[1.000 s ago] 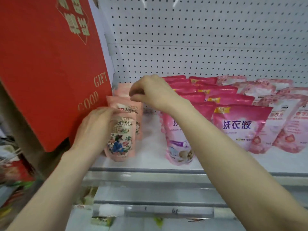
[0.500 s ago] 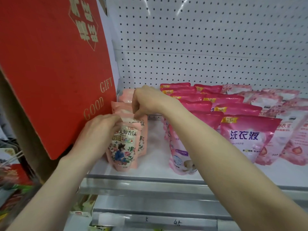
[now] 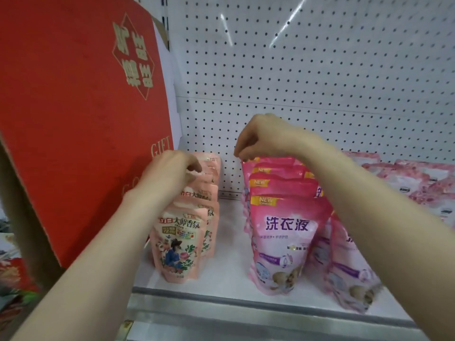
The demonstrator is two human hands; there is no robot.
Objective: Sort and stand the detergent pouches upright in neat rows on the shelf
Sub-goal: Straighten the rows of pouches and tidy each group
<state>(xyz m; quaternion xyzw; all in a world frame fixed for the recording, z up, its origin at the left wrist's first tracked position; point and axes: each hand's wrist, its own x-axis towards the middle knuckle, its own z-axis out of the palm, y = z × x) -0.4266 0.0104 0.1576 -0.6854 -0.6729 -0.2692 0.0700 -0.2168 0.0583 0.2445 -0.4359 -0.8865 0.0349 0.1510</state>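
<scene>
Reaching forward from the lower edge of the view, two bare forearms stretch toward a shop shelf. The left hand (image 3: 170, 174) hovers palm down over a row of peach floral pouches (image 3: 179, 242), its fingers curled and closed on the top edges of the pouches in the middle of that row. The right hand (image 3: 266, 140) sits higher and farther back, wrist bent downward, fingertips bunched narrowly and pinching the top seal of the rearmost bag in a row of magenta pouches (image 3: 283, 242).

Both rows stand upright, one bag behind another, running from the shelf's front toward the back. The peach row is on the left, just beside a large red gift box (image 3: 73, 119) with gold lettering that leans at an angle. The magenta row is to its right, with a bare strip of shelf between them. A second magenta row (image 3: 349, 267) stands just beside the first, partly hidden by the right forearm; its front bag tilts. At the far right, pale pink pouches (image 3: 418, 178) are blurred, and I cannot tell if they stand or lie.

The white shelf (image 3: 229, 269) has a grey metal front rail (image 3: 221, 308). Behind it rises a white pegboard (image 3: 320, 82) dotted with small holes, with glare streaks near its top.
</scene>
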